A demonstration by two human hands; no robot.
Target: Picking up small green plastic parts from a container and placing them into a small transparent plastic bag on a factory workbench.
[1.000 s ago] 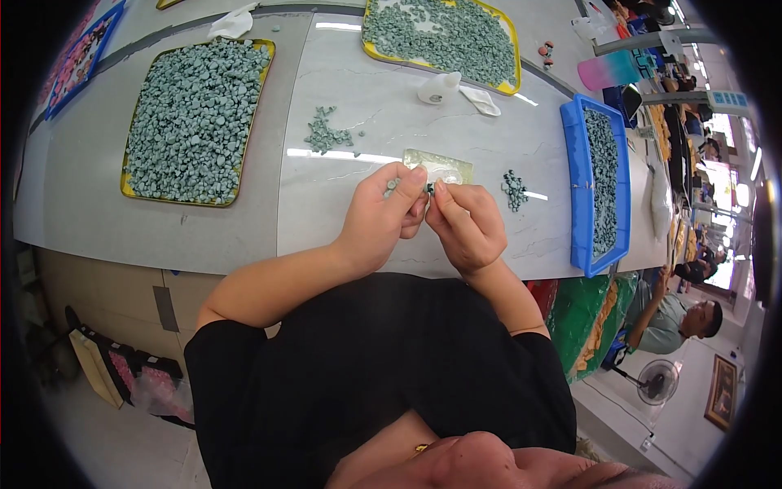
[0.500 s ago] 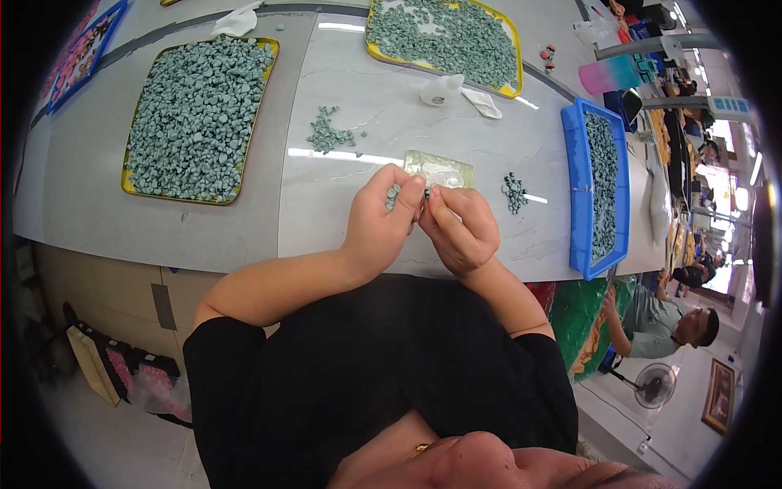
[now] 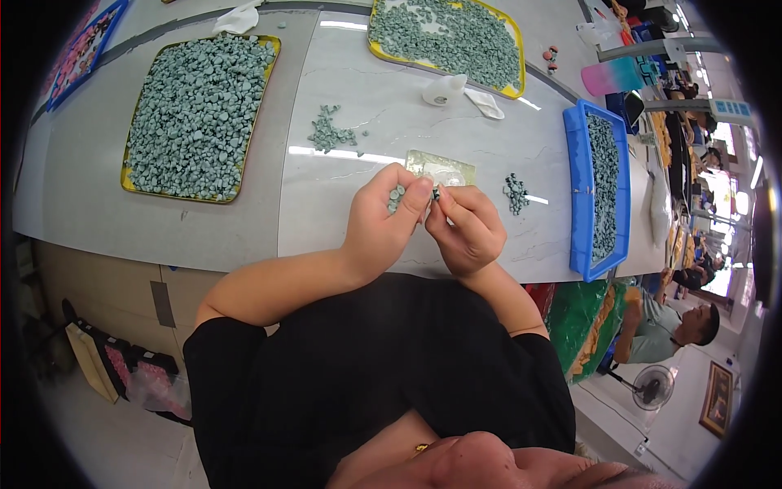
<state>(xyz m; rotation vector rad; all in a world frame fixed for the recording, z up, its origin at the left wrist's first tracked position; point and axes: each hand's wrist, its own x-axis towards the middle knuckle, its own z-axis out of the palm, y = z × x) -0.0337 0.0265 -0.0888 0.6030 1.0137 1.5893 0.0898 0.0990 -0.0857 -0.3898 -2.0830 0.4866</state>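
Observation:
Over the near part of the table, my two hands meet with their fingertips almost touching. My left hand [image 3: 381, 213] is closed, with a few small round green pieces [image 3: 395, 198] showing between its curled fingers and thumb. Between the thumb and forefinger of my right hand [image 3: 468, 232] is a tiny dark green piece [image 3: 436, 194]. Just beyond the fingers lies a translucent yellowish slab [image 3: 456, 169], partly covered by them. A loose heap of green pieces [image 3: 330, 132] lies left of it, and a smaller, darker heap [image 3: 515, 194] lies to its right.
A yellow-edged tray [image 3: 124, 175] full of green pieces is at left; another yellow tray [image 3: 520, 49] lies far off. At right stands a blue tray [image 3: 580, 196]. Beyond the slab are a white bottle [image 3: 445, 90] and white tissue [image 3: 485, 103]. A co-worker [image 3: 660, 326] is at right.
My right hand has moved slightly right, away from the left fingertips, and the dark green piece shows more clearly. The co-worker's arm at right has moved.

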